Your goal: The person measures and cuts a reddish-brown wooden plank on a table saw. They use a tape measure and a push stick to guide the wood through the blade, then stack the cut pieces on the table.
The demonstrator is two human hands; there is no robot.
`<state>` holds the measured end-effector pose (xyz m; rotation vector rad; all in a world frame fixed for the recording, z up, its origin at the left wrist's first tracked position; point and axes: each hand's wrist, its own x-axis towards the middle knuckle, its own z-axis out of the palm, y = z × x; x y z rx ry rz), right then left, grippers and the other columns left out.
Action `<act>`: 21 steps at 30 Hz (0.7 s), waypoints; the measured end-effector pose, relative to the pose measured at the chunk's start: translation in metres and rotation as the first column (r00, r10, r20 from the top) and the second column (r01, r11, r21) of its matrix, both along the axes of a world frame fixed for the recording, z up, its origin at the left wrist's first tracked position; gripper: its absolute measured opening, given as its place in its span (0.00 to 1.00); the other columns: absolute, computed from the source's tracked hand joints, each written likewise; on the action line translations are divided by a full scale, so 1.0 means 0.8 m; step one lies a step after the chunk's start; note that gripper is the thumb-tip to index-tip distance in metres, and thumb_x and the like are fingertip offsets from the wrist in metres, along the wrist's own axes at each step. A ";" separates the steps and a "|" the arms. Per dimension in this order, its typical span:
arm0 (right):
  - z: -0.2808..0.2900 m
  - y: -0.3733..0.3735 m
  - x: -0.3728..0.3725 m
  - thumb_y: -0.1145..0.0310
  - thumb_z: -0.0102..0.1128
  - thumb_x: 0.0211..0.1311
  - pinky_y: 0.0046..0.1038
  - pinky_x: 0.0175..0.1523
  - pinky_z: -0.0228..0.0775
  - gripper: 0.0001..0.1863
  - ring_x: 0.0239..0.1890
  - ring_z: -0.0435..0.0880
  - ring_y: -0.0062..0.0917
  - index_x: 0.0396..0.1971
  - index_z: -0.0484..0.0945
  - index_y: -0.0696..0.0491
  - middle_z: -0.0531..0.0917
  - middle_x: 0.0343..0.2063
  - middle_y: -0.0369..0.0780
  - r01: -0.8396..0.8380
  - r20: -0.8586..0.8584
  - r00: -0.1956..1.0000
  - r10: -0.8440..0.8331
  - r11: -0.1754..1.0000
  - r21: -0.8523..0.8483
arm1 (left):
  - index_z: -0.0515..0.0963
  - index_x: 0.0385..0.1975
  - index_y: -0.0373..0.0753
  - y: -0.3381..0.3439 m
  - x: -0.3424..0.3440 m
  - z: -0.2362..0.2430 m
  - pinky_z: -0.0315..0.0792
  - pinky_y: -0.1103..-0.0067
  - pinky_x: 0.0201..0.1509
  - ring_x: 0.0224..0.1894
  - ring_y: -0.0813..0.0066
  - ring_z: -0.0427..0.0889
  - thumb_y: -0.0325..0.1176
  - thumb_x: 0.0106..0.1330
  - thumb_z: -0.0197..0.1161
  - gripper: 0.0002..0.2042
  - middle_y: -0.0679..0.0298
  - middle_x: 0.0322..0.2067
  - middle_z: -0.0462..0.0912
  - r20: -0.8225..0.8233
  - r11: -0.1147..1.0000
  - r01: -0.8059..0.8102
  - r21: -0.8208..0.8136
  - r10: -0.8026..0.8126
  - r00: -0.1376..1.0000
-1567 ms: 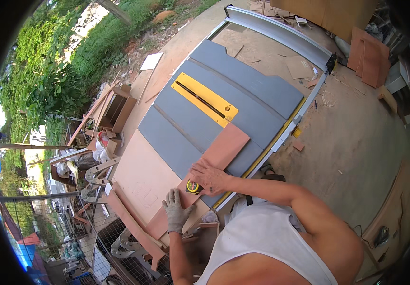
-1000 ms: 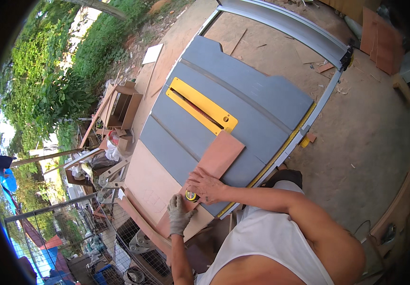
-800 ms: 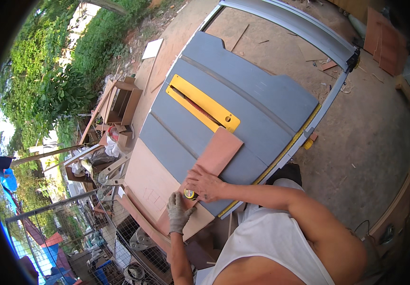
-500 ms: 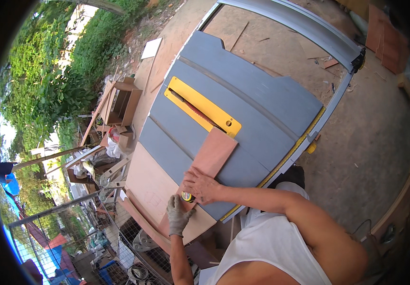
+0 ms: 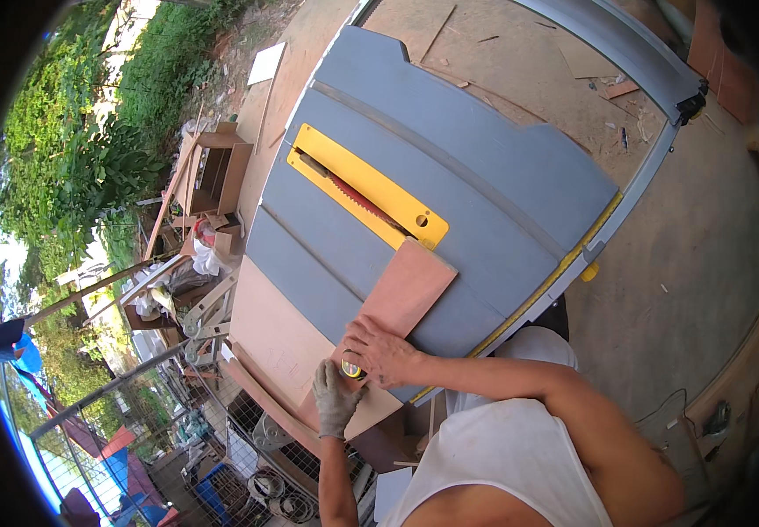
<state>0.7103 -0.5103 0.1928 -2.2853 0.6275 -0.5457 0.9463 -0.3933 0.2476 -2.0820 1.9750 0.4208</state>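
A flat reddish-brown board [image 5: 412, 283] lies across the grey table saw top, its far end at the yellow insert plate [image 5: 406, 230]. My bare right hand [image 5: 381, 351] rests on the board, fingers stretched over its surface. Beside those fingers is a small yellow-and-black tape measure [image 5: 351, 369], partly covered. My left hand [image 5: 336, 402], in a grey glove, sits at the board's near end with thumb and fingers about the tape measure. Its palm side is hidden. A toothed saw blade [image 5: 353, 194] shows in the insert's slot.
A wide pale wood panel [image 5: 278, 329] lies at the saw top's left side. A grey rail with a yellow strip [image 5: 545, 279] runs along the right edge. Cardboard boxes [image 5: 219, 167] and a wire mesh fence [image 5: 173, 413] stand at left. Wood scraps [image 5: 621, 89] litter the floor.
The view has shifted slightly, so the saw top sits a little differently in the picture. Both hands keep nearly the same places at the board and the tape measure.
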 end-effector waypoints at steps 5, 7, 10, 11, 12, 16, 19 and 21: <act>-0.008 0.021 -0.022 0.60 0.63 0.54 0.54 0.76 0.40 0.25 0.71 0.58 0.47 0.53 0.73 0.51 0.72 0.57 0.45 -0.007 0.068 0.998 0.009 1.000 -0.017 | 0.56 0.69 0.33 0.021 -0.013 -0.003 0.60 0.56 0.69 0.67 0.41 0.62 0.44 0.43 0.81 0.53 0.43 0.66 0.63 0.005 0.999 -0.021 0.038 0.020 1.000; -0.009 0.022 -0.025 0.62 0.62 0.55 0.54 0.76 0.40 0.23 0.71 0.58 0.47 0.51 0.74 0.51 0.73 0.56 0.45 0.001 0.114 0.993 0.000 1.000 -0.008 | 0.55 0.70 0.34 0.024 -0.014 -0.008 0.60 0.55 0.69 0.67 0.40 0.62 0.42 0.43 0.81 0.54 0.41 0.66 0.62 0.036 1.000 -0.008 0.018 0.007 0.999; -0.013 0.024 -0.023 0.63 0.61 0.55 0.54 0.76 0.42 0.20 0.70 0.61 0.47 0.49 0.74 0.52 0.75 0.54 0.45 0.035 0.174 0.984 -0.035 0.999 0.000 | 0.53 0.71 0.35 0.024 -0.018 -0.007 0.59 0.54 0.70 0.68 0.40 0.62 0.40 0.44 0.80 0.53 0.41 0.67 0.61 0.025 0.999 0.034 0.005 -0.034 0.999; -0.014 0.024 -0.022 0.63 0.60 0.56 0.55 0.75 0.43 0.20 0.69 0.62 0.48 0.48 0.74 0.52 0.75 0.54 0.45 0.046 0.192 0.980 -0.046 0.999 0.002 | 0.52 0.71 0.36 0.023 -0.021 -0.006 0.59 0.54 0.70 0.68 0.40 0.62 0.39 0.45 0.80 0.53 0.41 0.67 0.61 0.025 1.000 0.005 0.025 -0.006 1.000; -0.016 0.025 -0.021 0.63 0.60 0.56 0.55 0.75 0.44 0.19 0.69 0.63 0.48 0.48 0.74 0.52 0.76 0.53 0.45 0.057 0.210 0.976 -0.057 0.998 0.005 | 0.51 0.71 0.36 0.021 -0.022 -0.004 0.58 0.54 0.70 0.68 0.40 0.61 0.38 0.45 0.79 0.53 0.41 0.67 0.60 0.024 0.999 -0.024 0.047 0.023 0.999; -0.020 0.027 -0.013 0.63 0.59 0.57 0.57 0.74 0.48 0.18 0.66 0.66 0.48 0.47 0.74 0.52 0.76 0.51 0.46 0.103 0.276 0.955 -0.110 0.994 0.038 | 0.50 0.72 0.38 0.019 -0.028 0.003 0.56 0.54 0.72 0.70 0.41 0.59 0.35 0.46 0.78 0.53 0.44 0.68 0.60 -0.018 0.998 -0.030 0.063 0.031 0.999; -0.018 0.025 -0.013 0.64 0.61 0.55 0.57 0.73 0.49 0.19 0.66 0.67 0.48 0.46 0.74 0.53 0.76 0.51 0.47 0.088 0.291 0.951 -0.101 0.995 0.056 | 0.48 0.74 0.39 0.023 -0.022 -0.002 0.54 0.54 0.73 0.71 0.42 0.57 0.32 0.43 0.78 0.56 0.46 0.70 0.58 -0.026 0.999 -0.018 0.044 0.020 0.999; -0.016 0.023 -0.016 0.65 0.63 0.52 0.58 0.72 0.50 0.21 0.65 0.68 0.48 0.47 0.74 0.53 0.76 0.50 0.47 0.060 0.297 0.951 -0.086 0.994 0.096 | 0.47 0.74 0.39 0.025 -0.019 -0.003 0.52 0.54 0.74 0.72 0.43 0.56 0.31 0.41 0.77 0.57 0.47 0.71 0.57 -0.018 0.999 -0.007 0.036 0.008 1.000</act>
